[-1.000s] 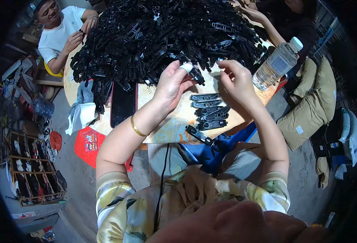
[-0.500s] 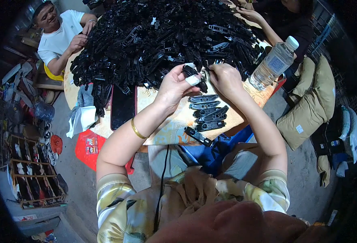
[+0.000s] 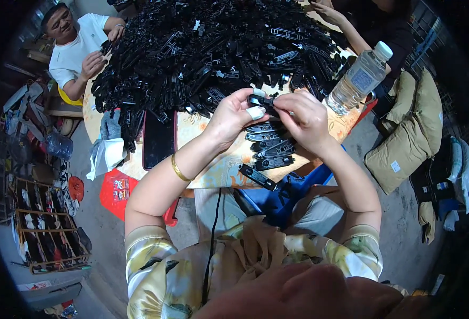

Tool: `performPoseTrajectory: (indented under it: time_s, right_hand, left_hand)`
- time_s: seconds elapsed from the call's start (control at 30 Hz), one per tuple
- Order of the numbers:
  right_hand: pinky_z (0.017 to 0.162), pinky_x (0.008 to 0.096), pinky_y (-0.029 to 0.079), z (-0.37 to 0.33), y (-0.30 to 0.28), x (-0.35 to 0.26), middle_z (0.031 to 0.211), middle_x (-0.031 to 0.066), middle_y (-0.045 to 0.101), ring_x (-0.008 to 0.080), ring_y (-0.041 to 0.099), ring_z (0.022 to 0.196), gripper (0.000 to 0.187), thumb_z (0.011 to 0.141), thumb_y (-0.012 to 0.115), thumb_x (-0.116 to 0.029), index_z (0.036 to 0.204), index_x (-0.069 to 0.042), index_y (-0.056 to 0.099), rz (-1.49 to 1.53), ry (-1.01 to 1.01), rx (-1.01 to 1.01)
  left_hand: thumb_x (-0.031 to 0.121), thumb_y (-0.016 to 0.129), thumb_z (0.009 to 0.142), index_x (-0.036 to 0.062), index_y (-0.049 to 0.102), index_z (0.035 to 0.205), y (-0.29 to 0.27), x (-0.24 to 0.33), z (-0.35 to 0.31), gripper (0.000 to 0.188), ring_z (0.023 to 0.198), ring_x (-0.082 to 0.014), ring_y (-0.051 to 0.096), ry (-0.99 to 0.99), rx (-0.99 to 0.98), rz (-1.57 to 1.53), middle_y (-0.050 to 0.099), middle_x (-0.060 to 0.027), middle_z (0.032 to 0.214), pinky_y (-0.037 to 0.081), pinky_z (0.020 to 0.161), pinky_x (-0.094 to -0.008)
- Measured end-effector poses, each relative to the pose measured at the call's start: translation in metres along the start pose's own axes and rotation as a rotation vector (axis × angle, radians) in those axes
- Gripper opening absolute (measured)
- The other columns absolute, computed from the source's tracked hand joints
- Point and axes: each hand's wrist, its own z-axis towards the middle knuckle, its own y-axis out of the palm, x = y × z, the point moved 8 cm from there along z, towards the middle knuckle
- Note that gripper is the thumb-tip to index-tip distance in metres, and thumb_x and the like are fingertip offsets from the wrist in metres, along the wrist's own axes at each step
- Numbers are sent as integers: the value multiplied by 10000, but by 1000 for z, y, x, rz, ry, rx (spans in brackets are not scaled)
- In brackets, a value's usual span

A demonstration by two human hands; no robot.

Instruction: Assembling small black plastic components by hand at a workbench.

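Seen from above at a round table with a patterned cloth: left hand and right hand brought together over the near edge, both closed on one small black plastic part, pinched between thumbs and fingertips just above a short row of finished black pieces lying side by side on the cloth. White tape on the left thumb; gold bangle on the left wrist. Behind the hands, a great heap of black plastic parts covering most of the tabletop. Dark phone flat on the cloth to the left of the hands, near the heap's edge. Clear water bottle with a white cap upright at the right rim, close to the right hand but apart from it. Across the table at upper left, a seated person in a white shirt, hands at the heap. Another person's arm reaching in at upper right. Tan cushions on the floor at right; red stool under the table's left edge.
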Motion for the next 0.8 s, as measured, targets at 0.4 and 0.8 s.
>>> performPoseTrajectory:
  time_s: [0.4,0.8]
  right_hand:
    - [654,324,497,-1,-2,-10,830,120,647,258,620,740,190,685,664,53,858,-13,627,-122,-4,-8]
    - [706,345,502,4,-5,-30,907,68,672,263,598,822,249,639,673,-9,885,-45,660,-57,-168,-94]
  left_hand:
    - [1,553,869,-2,480,1171,1,4,-2,311,891,-179,642,46,-4,4,610,-118,1073,548,820,-295]
    - [183,421,972,-5,418,1207,14,-2,-6,301,579,-196,632,-161,-143,-186,618,-141,858,486,414,-211]
